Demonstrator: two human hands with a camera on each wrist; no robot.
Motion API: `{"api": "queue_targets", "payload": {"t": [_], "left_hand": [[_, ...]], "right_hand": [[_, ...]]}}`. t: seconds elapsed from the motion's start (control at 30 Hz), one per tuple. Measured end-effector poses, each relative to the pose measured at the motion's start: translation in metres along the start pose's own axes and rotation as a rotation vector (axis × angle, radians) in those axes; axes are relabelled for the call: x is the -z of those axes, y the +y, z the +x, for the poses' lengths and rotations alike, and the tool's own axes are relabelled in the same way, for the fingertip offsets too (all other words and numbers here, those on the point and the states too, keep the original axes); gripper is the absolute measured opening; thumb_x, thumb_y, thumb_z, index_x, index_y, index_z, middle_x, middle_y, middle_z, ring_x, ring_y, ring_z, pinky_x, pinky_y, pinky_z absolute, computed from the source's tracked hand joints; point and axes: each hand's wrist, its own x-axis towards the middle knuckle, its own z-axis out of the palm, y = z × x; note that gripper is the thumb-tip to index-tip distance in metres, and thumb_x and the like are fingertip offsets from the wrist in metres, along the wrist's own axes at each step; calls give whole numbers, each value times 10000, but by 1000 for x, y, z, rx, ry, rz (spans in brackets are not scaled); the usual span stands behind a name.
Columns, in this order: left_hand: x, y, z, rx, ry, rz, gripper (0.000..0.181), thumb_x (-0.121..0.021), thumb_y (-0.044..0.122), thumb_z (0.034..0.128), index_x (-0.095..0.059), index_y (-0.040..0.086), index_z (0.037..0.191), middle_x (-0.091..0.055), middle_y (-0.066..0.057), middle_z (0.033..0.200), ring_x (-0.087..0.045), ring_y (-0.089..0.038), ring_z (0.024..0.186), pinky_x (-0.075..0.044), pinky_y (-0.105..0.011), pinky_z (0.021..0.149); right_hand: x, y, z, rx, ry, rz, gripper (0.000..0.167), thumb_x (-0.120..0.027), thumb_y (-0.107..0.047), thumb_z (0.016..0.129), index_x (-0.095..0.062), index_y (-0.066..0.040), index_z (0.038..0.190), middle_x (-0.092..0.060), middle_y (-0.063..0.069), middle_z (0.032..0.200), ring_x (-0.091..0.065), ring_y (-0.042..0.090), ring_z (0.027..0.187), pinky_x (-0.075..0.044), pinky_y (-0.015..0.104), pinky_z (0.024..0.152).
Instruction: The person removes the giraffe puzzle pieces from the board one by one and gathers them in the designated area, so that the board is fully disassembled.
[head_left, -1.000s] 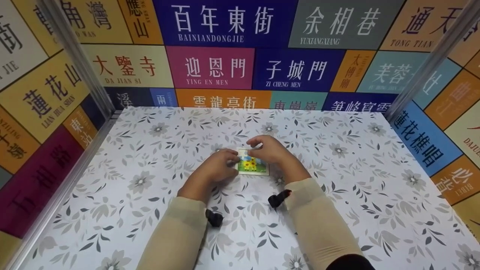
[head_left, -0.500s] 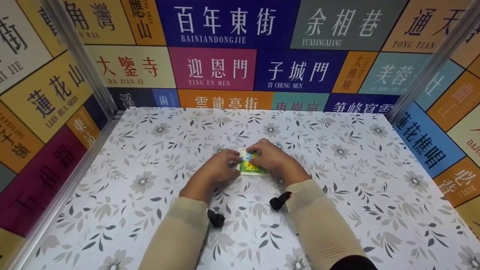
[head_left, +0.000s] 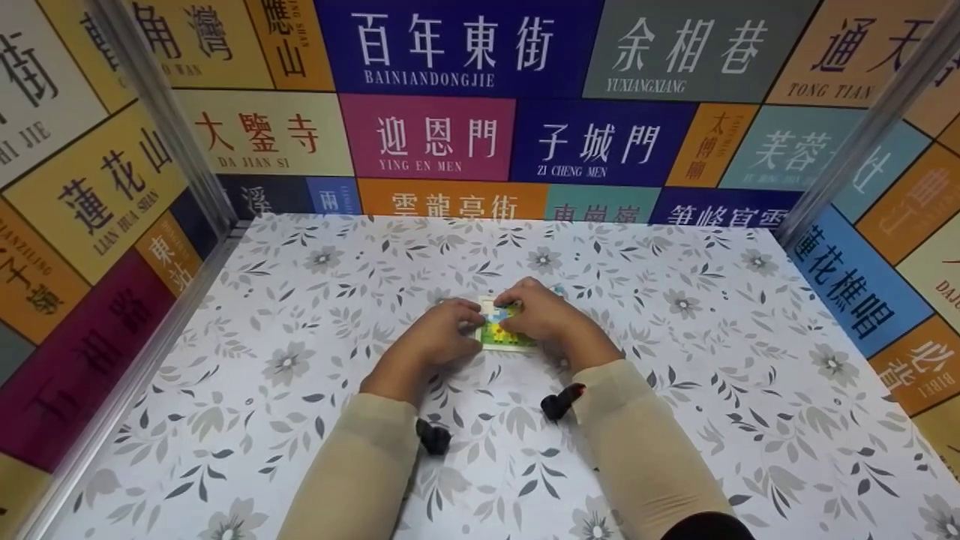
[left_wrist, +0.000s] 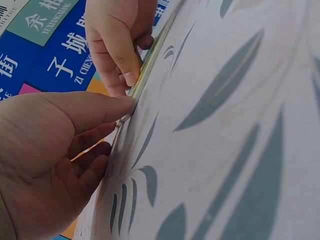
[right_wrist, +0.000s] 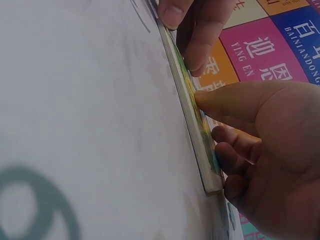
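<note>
A small jigsaw puzzle [head_left: 496, 337] with a giraffe picture lies in its pale frame on the table. Cream backing shows at its upper left. My left hand [head_left: 440, 330] grips the puzzle's left edge; in the left wrist view its thumb [left_wrist: 107, 107] touches the rim. My right hand [head_left: 546, 311] is over the right part of the picture, forefinger and thumb curled about a small bright patch that looks like a jigsaw piece. Its thumb [right_wrist: 220, 98] meets the picture's face in the right wrist view. The hand hides much of the puzzle's right side.
A bluish bit [head_left: 557, 290], perhaps a loose piece, shows just beyond the right hand. White flowered cloth [head_left: 480, 442] covers the table. Panels with Chinese lettering [head_left: 435, 139] stand behind and at both sides. Black wrist cameras [head_left: 433, 436] sit on both sleeves.
My right hand has come down onto the puzzle from above its upper right, and its fingers have drawn in. The colours between its forefinger and thumb have shifted. My left hand stays nearly still.
</note>
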Motion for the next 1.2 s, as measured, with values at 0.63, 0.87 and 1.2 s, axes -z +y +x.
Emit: {"api": "queue_targets", "payload": {"t": [0.63,0.87,1.2], "left_hand": [[0,0,-1,-1,6,1,435,-795,155,907,-747,95,1336,-585,-49,1578,-496,-307,1519,-360,-460,1306],[0,0,-1,14,-1,7,443,-797,167,909,-742,115,1346,-573,-30,1593,-463,-302,1547,-332,-462,1323],[-1,-1,1,55,-11,-18,461,-802,175,913,-734,136,1367,-557,0,1606,-439,-292,1564,-312,-467,1332]], "right_hand": [[6,5,6,-92,38,161,422,-760,-145,958,-718,-185,1375,-681,52,1361,-597,241,1210,-511,466,1123],[6,6,5,-73,52,127,429,-740,-111,947,-729,-200,1367,-677,65,1330,-593,256,1178,-513,472,1091],[11,3,2,-99,79,114,401,-715,-136,983,-725,-190,1380,-610,54,1347,-583,259,1221,-490,481,1138]]}}
